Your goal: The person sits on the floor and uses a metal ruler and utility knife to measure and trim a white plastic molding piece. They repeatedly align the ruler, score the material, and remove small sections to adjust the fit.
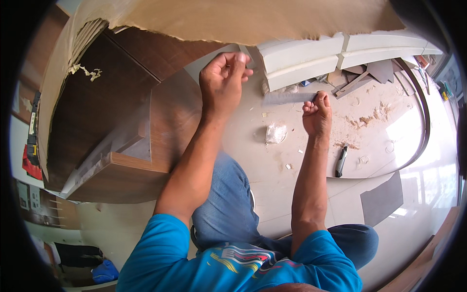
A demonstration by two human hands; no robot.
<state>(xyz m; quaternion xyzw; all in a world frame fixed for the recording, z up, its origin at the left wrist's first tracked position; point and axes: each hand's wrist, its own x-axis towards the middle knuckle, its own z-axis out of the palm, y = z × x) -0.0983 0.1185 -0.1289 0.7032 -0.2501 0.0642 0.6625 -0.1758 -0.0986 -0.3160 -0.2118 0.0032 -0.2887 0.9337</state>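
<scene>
My right hand [318, 114] is closed on one end of a thin, flat grey strip [287, 98]. Motion smears the strip, so I cannot tell its exact kind; it points left above the floor. Higher and to the left is my left hand [224, 80], its fingers curled with the thumb against them, beside a brown wood panel cabinet [185, 107]. Whatever may be in those fingers does not show. A utility knife [342, 160] lies on the tiled floor to the right of my right forearm. Between my forearms sits a small clear plastic packet [276, 133].
A torn-edged brown sheet [243, 19] hangs across the top. White drawer fronts [304, 53] stand behind my hands. Board offcuts [360, 80], sawdust [374, 117], a long curved dark strip [424, 117] and a grey sheet [383, 198] lie to the right.
</scene>
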